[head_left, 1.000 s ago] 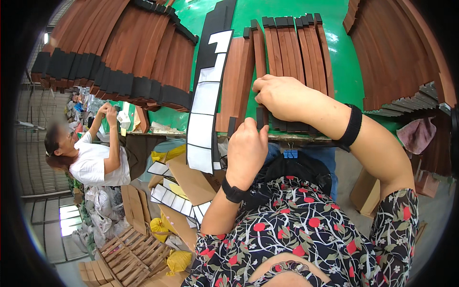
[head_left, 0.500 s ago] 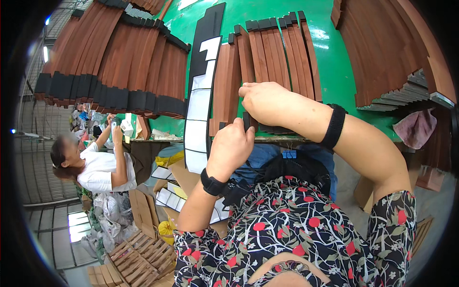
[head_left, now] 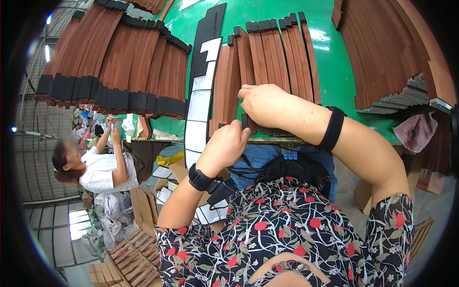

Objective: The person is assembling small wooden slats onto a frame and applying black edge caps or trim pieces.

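Observation:
Several reddish-brown wooden slats [head_left: 228, 83] with black pads on their ends lie side by side on a green tabletop. My right hand [head_left: 258, 101] reaches across them, its fingers curled close over one slat; what they pinch is hidden. Just nearer me, a black pad [head_left: 245, 120] covers a slat's near end. My left hand [head_left: 224, 147] is closed at the table's front edge, thumb and fingertips beside that pad; anything between them is too small to make out. To its left lies a long black foam sheet [head_left: 206, 36] with white backing squares [head_left: 196, 129], overhanging the edge.
Black-ended slats [head_left: 129, 62] are stacked at left, and another stack [head_left: 389, 52] stands at right. A pink cloth [head_left: 415, 131] hangs near the right edge. A co-worker [head_left: 107, 167] in white stands at left. Below are cardboard [head_left: 142, 205] and a wooden pallet [head_left: 136, 253].
My left hand has drawn slightly down and left, off the black pad, and its forearm has swung left. My right hand has barely moved.

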Action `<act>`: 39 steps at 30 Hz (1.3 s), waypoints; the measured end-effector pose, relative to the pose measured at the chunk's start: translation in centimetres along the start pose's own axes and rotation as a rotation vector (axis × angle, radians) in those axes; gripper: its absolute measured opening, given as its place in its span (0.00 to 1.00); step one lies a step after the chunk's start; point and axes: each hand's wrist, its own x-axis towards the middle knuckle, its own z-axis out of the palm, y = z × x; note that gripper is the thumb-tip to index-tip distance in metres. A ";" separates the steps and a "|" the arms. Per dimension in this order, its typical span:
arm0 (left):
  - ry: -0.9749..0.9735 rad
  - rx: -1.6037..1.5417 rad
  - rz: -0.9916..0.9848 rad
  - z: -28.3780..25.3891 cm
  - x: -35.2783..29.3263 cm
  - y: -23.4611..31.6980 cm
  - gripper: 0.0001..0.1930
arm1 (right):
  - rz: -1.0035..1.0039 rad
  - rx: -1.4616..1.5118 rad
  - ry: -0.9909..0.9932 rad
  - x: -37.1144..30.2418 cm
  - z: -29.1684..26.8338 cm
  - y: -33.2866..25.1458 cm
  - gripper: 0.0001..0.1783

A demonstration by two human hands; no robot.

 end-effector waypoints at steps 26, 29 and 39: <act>0.671 0.199 0.308 -3.2 -0.9 -1.2 0.07 | 0.109 0.455 0.176 0.2 -1.3 1.4 0.16; 0.726 0.113 0.256 -1.6 -1.8 -2.1 0.07 | 0.003 0.456 0.233 0.0 -3.1 0.3 0.17; 0.561 -0.834 0.249 0.6 -4.4 -2.6 0.12 | -0.160 0.512 0.334 -1.3 -3.6 -1.3 0.06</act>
